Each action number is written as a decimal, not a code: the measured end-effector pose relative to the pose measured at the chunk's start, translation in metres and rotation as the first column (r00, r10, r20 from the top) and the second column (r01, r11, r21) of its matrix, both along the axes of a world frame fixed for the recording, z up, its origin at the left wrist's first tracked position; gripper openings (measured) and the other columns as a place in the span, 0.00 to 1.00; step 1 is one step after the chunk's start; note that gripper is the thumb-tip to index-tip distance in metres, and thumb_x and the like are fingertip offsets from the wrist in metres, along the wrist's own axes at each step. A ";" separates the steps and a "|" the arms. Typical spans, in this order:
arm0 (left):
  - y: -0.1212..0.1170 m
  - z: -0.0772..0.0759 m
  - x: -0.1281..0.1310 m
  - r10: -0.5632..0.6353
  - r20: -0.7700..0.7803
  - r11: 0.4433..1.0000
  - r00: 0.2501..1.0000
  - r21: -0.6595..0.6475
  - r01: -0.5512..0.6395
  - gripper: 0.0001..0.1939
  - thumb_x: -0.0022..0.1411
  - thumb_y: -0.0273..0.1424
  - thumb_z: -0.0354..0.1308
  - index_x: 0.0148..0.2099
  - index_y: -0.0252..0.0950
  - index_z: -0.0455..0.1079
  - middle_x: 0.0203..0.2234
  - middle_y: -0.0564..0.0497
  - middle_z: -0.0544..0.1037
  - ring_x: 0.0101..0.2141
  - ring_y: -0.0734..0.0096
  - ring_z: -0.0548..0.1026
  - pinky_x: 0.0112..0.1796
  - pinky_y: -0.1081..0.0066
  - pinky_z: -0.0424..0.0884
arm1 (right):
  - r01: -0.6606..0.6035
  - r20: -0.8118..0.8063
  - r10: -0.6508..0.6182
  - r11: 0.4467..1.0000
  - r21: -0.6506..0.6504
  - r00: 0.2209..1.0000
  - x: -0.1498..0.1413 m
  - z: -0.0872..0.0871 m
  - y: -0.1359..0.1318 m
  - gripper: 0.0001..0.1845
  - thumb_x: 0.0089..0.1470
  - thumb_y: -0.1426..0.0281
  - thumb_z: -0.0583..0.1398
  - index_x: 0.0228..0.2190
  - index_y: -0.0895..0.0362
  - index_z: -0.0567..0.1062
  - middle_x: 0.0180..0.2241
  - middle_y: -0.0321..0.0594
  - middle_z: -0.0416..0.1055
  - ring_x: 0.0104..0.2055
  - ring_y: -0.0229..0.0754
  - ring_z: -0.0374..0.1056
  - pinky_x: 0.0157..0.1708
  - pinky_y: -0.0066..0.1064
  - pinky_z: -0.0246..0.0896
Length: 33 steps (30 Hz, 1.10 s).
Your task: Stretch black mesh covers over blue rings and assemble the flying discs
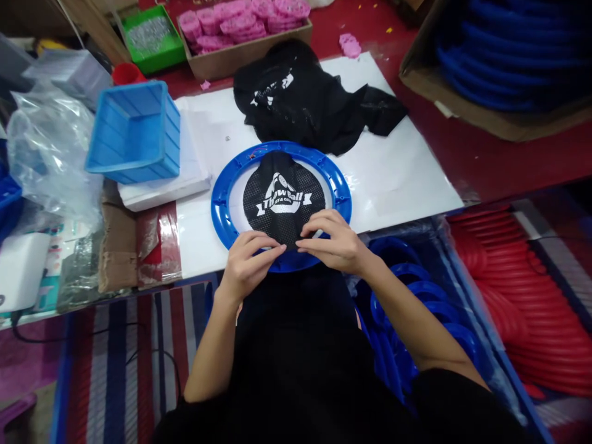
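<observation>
A round piece of black mesh fabric (289, 185) with a white "Throw Ball" print lies inside a blue plastic ring (222, 213) on the white work surface. My left hand (250, 262) pinches the near edge of the mesh, thumb and fingers pressed together. Close beside it, my right hand (335, 243) pinches the same edge a little to the right. Both hands rest over the near side of the ring. Beyond the ring, more black printed mesh pieces (300, 98) lie in a loose heap.
At the left stands a light-blue bin (134, 129), near a clear plastic bag (50, 148). Behind are a green tray (155, 40) of small metal parts and a carton (250, 58) of pink pieces. Blue rings (509, 55) fill a box at right; red rings (522, 296) lie below.
</observation>
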State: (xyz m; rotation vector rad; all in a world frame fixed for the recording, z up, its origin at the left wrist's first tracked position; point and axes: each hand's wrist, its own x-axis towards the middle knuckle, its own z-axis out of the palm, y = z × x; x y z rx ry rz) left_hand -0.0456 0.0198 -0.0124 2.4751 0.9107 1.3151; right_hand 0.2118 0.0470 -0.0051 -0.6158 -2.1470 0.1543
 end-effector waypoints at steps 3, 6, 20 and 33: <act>0.004 0.004 -0.002 -0.046 -0.019 0.998 0.999 -0.041 0.045 0.15 0.71 0.19 0.63 0.54 0.41 0.79 0.40 0.48 0.84 0.42 0.64 0.78 0.43 0.61 0.77 | -0.082 0.056 0.085 0.994 -0.066 0.995 0.005 0.004 0.001 0.06 0.66 0.76 0.66 0.41 0.53 0.82 0.39 0.42 0.81 0.46 0.47 0.73 0.45 0.44 0.73; 0.006 0.011 0.001 -0.064 -0.070 0.995 0.996 -0.077 0.058 0.10 0.70 0.22 0.64 0.49 0.40 0.80 0.37 0.49 0.84 0.41 0.64 0.78 0.42 0.61 0.75 | -0.132 0.075 0.139 0.988 -0.085 0.988 0.007 0.006 0.001 0.07 0.66 0.78 0.65 0.42 0.55 0.82 0.37 0.42 0.81 0.44 0.46 0.72 0.43 0.42 0.72; 0.008 0.011 -0.008 -0.149 -0.092 0.983 0.985 -0.119 0.137 0.10 0.69 0.22 0.66 0.49 0.41 0.80 0.38 0.50 0.85 0.43 0.62 0.79 0.42 0.61 0.74 | -0.119 0.271 0.099 0.991 0.055 0.957 0.004 0.016 -0.009 0.07 0.64 0.81 0.63 0.41 0.59 0.81 0.39 0.45 0.80 0.44 0.46 0.73 0.45 0.42 0.74; 0.009 0.011 -0.014 -0.172 -0.146 0.979 0.974 -0.136 0.153 0.12 0.71 0.23 0.62 0.51 0.44 0.80 0.38 0.51 0.86 0.44 0.61 0.79 0.42 0.60 0.72 | -0.206 0.325 0.168 0.975 0.087 0.931 0.004 0.017 -0.008 0.08 0.64 0.81 0.65 0.43 0.60 0.81 0.39 0.46 0.79 0.45 0.48 0.72 0.43 0.43 0.77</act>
